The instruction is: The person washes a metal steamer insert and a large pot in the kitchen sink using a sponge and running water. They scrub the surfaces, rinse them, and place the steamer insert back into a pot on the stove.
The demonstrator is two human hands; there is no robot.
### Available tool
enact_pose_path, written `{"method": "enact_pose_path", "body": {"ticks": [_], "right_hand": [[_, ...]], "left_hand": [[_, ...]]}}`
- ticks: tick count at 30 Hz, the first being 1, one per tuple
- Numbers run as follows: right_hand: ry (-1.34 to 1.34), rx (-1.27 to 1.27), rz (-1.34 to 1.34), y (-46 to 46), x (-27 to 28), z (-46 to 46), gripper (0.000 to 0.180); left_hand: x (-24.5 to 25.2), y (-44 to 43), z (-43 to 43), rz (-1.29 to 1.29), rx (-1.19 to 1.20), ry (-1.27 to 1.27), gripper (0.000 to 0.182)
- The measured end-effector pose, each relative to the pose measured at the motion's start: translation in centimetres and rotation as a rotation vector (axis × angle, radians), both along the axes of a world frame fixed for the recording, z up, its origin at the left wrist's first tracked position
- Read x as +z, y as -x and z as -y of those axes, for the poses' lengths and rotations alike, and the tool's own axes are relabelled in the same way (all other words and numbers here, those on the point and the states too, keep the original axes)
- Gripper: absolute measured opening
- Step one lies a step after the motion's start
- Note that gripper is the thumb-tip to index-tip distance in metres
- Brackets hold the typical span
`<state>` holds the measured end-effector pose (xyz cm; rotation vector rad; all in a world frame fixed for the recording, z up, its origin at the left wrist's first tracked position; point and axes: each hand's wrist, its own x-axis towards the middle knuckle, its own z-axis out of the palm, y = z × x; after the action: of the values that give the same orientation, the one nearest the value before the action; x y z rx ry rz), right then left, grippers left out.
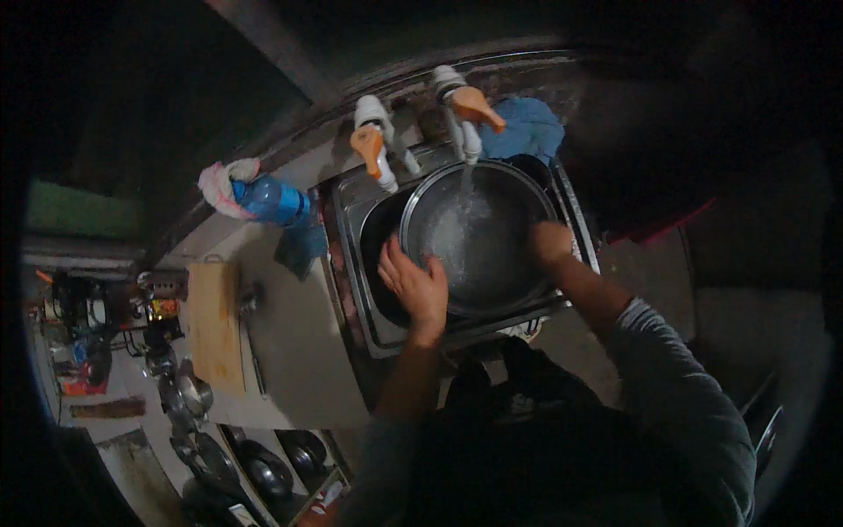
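Observation:
A large round metal basin (494, 290) rests over the metal sink (388, 342), tilted or level I cannot tell. Water runs into it from the right white tap with an orange handle (475, 109). My left hand (416, 283) lies at the basin's left rim, fingers spread, the thumb over the edge. My right hand (552, 244) is at the basin's right inner side, blurred and closed-looking; whether it grips the rim or something small is unclear. The left white tap with an orange handle (370, 148) points down beside the basin, and no water shows from it.
A blue cloth (527, 128) lies behind the sink. Left of the sink are a blue plastic bottle (270, 199), a pinkish cloth (220, 188) and a wooden cutting board (214, 326) on the counter. Metal bowls (267, 471) sit on shelves at the lower left.

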<state>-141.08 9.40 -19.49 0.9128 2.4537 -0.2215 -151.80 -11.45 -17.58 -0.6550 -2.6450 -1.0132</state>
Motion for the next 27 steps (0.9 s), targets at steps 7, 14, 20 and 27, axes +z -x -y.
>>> {"method": "enact_pose_path", "body": {"ticks": [7, 14, 20, 27], "right_hand": [[0.290, 0.048, -0.233, -2.7, 1.1, 9.2, 0.030], [0.303, -0.026, -0.437, -4.7, -1.9, 7.8, 0.037], [0.208, 0.022, -0.773, -5.7, -3.5, 8.6, 0.042], [0.287, -0.022, -0.368, -3.7, -1.4, 8.6, 0.041]], "left_hand": [[14.8, 2.2, -13.9, -0.182, -0.279, -0.218, 0.054], [14.8, 5.7, -13.6, -0.071, -0.562, -0.140, 0.043], [5.7, 4.6, -4.4, 0.067, -0.456, -0.065, 0.042], [-6.4, 1.9, 4.3, 0.509, -0.023, 0.559, 0.034]]}}
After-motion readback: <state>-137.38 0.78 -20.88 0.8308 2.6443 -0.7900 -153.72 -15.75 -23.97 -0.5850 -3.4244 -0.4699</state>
